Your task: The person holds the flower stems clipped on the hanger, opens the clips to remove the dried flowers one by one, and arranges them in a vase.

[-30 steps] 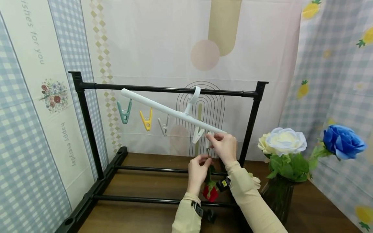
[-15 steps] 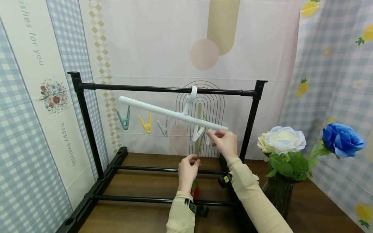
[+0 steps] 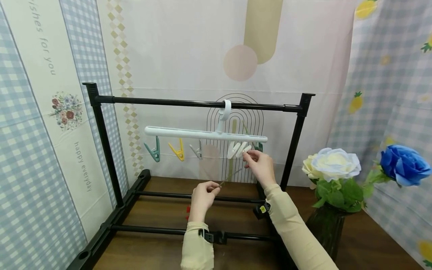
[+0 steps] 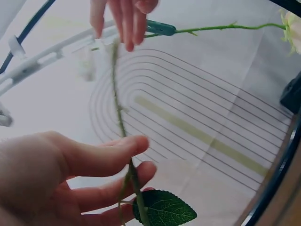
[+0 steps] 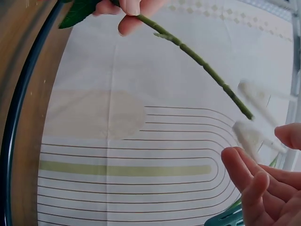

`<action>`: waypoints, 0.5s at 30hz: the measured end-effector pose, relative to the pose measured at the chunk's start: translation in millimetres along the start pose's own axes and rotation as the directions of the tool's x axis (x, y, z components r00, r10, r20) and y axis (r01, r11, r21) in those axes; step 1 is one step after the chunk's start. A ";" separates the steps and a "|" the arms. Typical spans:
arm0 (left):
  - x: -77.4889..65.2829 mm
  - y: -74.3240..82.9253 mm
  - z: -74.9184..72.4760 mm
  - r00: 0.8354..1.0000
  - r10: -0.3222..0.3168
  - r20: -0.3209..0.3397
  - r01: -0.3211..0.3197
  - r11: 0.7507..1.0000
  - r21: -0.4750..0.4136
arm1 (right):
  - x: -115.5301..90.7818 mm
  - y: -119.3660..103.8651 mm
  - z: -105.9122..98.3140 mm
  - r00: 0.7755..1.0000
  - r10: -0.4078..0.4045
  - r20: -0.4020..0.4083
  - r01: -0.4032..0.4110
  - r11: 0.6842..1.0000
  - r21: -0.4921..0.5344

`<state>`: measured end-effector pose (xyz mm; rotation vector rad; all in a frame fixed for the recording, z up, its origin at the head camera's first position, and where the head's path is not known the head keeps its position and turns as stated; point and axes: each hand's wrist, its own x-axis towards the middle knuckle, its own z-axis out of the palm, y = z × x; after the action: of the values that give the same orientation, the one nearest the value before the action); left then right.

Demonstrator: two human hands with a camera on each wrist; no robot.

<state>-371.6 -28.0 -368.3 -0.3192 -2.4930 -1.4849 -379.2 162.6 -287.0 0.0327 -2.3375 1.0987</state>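
In the head view my left hand (image 3: pixel 203 198) pinches the thin stem of a red rose (image 3: pixel 187 212), whose petals show only in part behind the wrist. The left wrist view shows the green stem (image 4: pixel 120 113) between thumb and fingers, with a dark leaf (image 4: pixel 167 207) below. My right hand (image 3: pixel 260 167) is beside two white clips (image 3: pixel 237 149) under the white hanger bar (image 3: pixel 182 133). Seen from the right wrist, its thumb and fingers (image 5: pixel 235 162) are spread apart near a white clip (image 5: pixel 249 139). The stem's cut end lies near the clips, apart from them.
The hanger hooks over a black rack rail (image 3: pixel 162 101). Teal (image 3: pixel 154 152), yellow (image 3: pixel 177 150) and grey clips (image 3: pixel 197 150) hang at its left. A green clip (image 4: pixel 161 28) grips a pale flower's stem. At right stands a dark vase (image 3: pixel 325 228) with white and blue flowers.
The hanger bar has swung from tilted down at the right to nearly level. My left hand has moved left and down, drawing the rose away from the clips. The right hand stays near them.
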 end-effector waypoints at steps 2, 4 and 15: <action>-1.7 5.0 -3.6 1.000 0.010 0.018 -0.010 0.999 0.031 | -2.0 0.2 -1.7 1.000 -0.005 0.006 0.004 1.000 0.012; -3.1 9.8 -5.9 0.999 0.011 0.034 -0.013 0.999 0.050 | -5.4 0.8 -3.9 1.000 -0.010 0.013 0.010 1.000 0.023; -12.0 30.7 -3.5 0.985 0.141 0.099 -0.157 0.971 0.180 | -49.5 3.8 -16.0 0.944 -0.300 0.133 0.319 0.935 -0.153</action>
<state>-350.8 -17.6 -344.6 -0.5340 -2.5860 -1.1929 -330.7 166.5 -305.6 0.3929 -2.4095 0.7528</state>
